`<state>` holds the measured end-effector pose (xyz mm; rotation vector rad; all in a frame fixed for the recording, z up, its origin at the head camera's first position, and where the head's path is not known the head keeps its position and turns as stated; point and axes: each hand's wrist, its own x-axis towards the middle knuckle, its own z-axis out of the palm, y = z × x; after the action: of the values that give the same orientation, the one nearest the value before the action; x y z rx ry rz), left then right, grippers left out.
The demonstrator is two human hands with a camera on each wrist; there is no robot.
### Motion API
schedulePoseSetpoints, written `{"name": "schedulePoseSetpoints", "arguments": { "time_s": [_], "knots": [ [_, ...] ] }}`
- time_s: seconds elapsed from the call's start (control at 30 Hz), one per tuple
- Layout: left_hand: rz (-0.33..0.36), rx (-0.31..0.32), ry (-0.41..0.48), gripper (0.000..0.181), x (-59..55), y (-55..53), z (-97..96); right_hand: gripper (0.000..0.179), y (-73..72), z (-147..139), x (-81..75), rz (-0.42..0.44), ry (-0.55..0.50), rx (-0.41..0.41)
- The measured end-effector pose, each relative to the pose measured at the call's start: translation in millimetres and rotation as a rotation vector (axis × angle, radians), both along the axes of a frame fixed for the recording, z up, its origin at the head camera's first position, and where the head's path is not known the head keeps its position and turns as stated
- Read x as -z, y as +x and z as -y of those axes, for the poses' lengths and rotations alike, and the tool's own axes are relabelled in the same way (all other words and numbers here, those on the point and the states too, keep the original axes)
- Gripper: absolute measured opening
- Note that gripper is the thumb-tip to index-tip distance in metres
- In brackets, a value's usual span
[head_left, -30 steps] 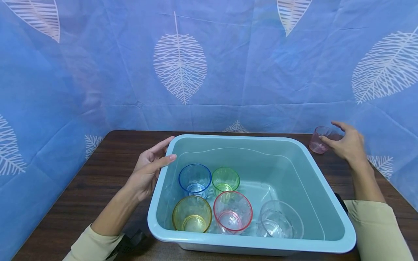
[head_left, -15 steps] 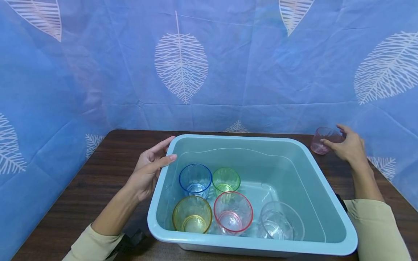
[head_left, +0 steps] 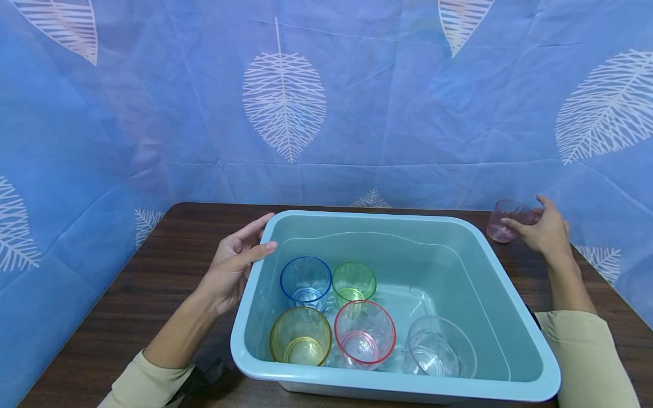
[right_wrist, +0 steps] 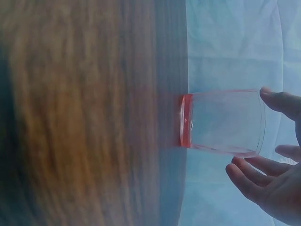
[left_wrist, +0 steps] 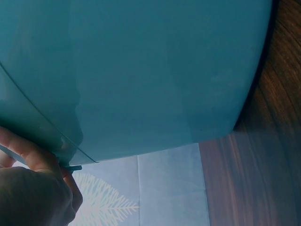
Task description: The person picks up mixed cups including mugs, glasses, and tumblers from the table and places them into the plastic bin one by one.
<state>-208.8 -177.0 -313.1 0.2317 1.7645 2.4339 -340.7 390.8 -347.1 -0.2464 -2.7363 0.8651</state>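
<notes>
With the thumb over the rim and fingers along the outside, my left hand (head_left: pixel 236 266) grips the left side of a light blue plastic basin (head_left: pixel 388 215). At the far right, my right hand (head_left: pixel 548 229) holds a pink transparent cup (head_left: pixel 502 222) between thumb and fingers. That cup stands upright at the table's back edge. The right wrist view shows the thumb (right_wrist: pixel 277 101) at the cup's rim and the fingers (right_wrist: pixel 258 176) close below its wall. Inside the basin are a blue-rimmed cup (head_left: pixel 306 283), a green cup (head_left: pixel 354 280), a yellow cup (head_left: pixel 301 334), a red-rimmed cup (head_left: pixel 364 331) and a clear cup (head_left: pixel 439 345).
The basin sits on a dark wood table (head_left: pixel 153 283) and covers much of its middle. A blue cloth (head_left: pixel 357 102) with white leaf prints hangs behind and at both sides. The right half of the basin's back floor is bare.
The right index finger has shifted right and down around the pink cup. The left hand keeps its hold on the basin. The cups appear unmoved apart from a slight camera shift.
</notes>
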Motion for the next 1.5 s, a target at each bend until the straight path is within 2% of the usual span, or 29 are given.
{"name": "schedulePoseSetpoints", "arguments": {
  "time_s": [0.3,0.57,1.1,1.5],
  "knots": [
    [0.003,0.003,0.01,0.065,0.7,0.6,0.1,0.094,0.6,0,2.1,-0.008,-0.012,0.024],
    [0.017,-0.012,0.01,0.064,1.9,0.7,-0.1,0.101,-0.4,1,2.8,-0.048,-0.028,0.033],
    [0.012,0.001,0.016,0.065,1.1,0.4,-0.4,0.094,1.4,0,-4.4,0.01,-0.053,-0.02],
    [0.017,-0.007,0.015,0.064,-1.4,0.1,-1.2,0.09,10.1,5,-21.0,-0.082,-0.215,-0.084]
  ]
}}
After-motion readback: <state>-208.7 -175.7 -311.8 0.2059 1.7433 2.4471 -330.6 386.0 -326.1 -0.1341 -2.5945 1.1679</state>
